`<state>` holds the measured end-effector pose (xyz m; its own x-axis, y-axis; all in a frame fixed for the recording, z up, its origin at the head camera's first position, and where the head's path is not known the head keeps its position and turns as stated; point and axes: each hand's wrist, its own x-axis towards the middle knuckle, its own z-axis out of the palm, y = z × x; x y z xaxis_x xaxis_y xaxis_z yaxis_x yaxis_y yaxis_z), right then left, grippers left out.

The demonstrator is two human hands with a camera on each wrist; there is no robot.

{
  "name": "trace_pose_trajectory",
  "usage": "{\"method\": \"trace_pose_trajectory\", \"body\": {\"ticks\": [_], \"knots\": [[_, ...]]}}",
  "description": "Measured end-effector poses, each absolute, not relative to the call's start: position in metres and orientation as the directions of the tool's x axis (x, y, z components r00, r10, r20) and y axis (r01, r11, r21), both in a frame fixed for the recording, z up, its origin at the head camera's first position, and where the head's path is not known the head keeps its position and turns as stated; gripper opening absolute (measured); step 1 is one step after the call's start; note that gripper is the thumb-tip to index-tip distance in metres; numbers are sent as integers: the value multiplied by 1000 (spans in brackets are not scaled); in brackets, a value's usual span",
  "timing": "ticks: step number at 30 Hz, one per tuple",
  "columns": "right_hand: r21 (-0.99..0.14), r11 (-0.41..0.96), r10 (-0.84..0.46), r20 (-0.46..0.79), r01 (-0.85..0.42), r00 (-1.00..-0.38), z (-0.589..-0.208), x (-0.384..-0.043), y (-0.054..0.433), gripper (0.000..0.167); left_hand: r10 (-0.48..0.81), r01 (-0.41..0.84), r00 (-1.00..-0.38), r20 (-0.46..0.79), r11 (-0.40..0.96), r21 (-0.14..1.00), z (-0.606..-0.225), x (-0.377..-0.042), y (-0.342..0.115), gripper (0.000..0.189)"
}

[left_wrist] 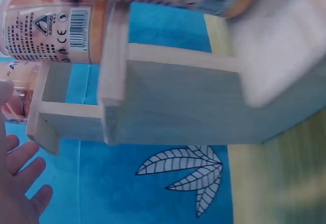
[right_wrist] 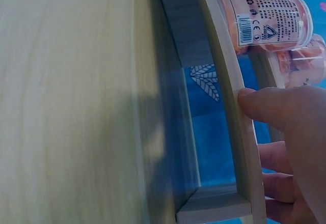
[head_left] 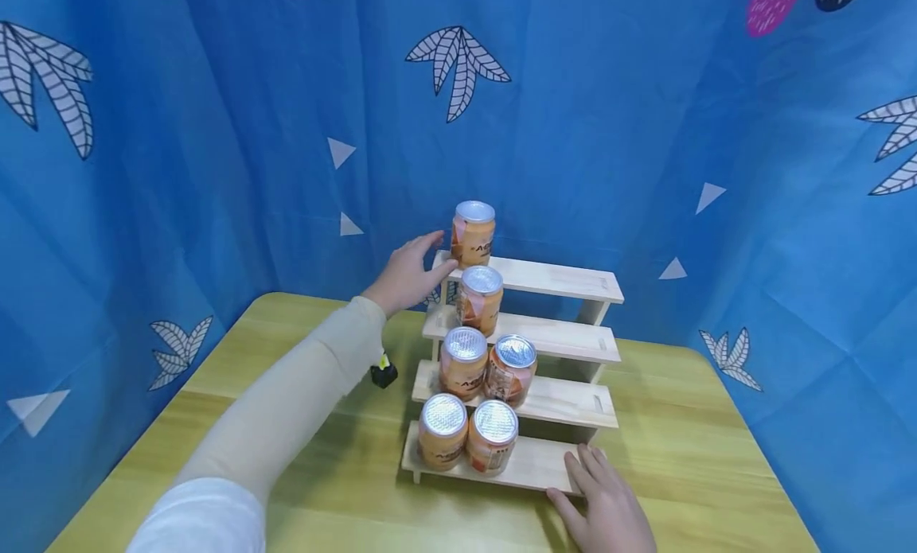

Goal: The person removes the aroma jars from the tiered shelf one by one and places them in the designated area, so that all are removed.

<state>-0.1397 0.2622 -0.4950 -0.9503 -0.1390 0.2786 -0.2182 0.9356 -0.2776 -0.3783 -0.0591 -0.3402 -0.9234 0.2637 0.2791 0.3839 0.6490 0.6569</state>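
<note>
My left hand reaches to the left end of the top step of a pale wooden stepped rack. Its fingers are spread beside the upright top can, which has an orange label and silver lid; the thumb lies close to the can's base. Down at the front right, my right hand rests on the lowest step, fingers laid over the board. In the right wrist view the thumb touches that step's front edge. One can stands on the second step down.
Two cans stand side by side on the third step, left can and right can. Two more, left can and right can, stand on the lowest. The rack sits on a yellowish wooden table; blue patterned cloth hangs around it.
</note>
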Motion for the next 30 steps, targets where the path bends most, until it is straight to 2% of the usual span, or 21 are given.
{"method": "trace_pose_trajectory", "body": {"ticks": [4,8,14,21,25,30], "knots": [[-286,927,-141,331,-242,-933,-494,-146,260,60,304,392,-919,252,630,670,-324,-394,-51,81],[-283,922,-165,328,-263,-930,-499,-145,259,61,345,404,-910,229,620,673,-330,-402,-48,82],[-277,930,-160,286,-242,-945,-503,-144,265,64,373,386,-904,210,503,773,-338,-406,-37,83],[-302,928,-142,253,-218,-957,-497,-140,264,66,282,362,-925,253,457,813,-338,-403,-44,83],[-301,927,-150,250,-224,-957,-496,-141,263,65,206,327,-944,258,470,820,-340,-400,-61,83],[-299,932,-140,231,-207,-963,-495,-139,264,67,149,324,-946,288,418,849,-346,-391,-81,83]]}}
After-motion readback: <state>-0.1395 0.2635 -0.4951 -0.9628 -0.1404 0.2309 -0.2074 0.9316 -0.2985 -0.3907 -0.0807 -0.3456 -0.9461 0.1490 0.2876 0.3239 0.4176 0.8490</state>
